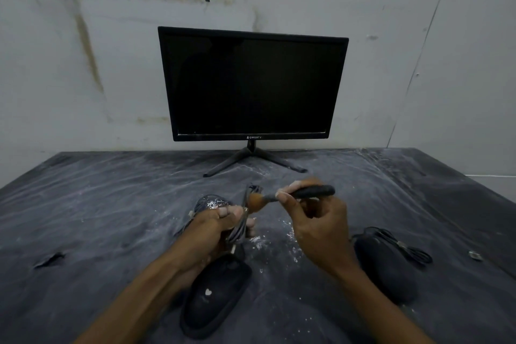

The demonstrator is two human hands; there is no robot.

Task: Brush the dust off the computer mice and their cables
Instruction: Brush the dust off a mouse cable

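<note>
At the centre of the dark covered table (83, 204), a bundled cable (242, 222) was held upright in the left hand (220, 227), whose fingers were curled round it. A brush (293, 195) was pinched by its black handle in the right hand (315, 232), and its tan bristles were laid against the upper part of the bundle. The step in hand was judged to be the brushing of that cable.

Three mice were counted. A near mouse (215, 293) lay directly below the left hand and appeared largely free of powder, one pale mark on its back excepted; the held cable seemed to run down to it, though the join was hidden. A far mouse (209, 202), just beyond the left hand, was seen to carry a patch of white dust and was judged not yet brushed. A right mouse (388, 265), well apart on the right, lay with its own coiled cable (405, 246) beside it; its condition could not be told in the dim light.

One brush and one monitor (252, 84), dark, at the back of the table, were counted. White powder was scattered on the covering between the hands. A small pale object (475, 255) near the right edge could not be identified.

The task was judged to be under way, with at least one mouse left.
</note>
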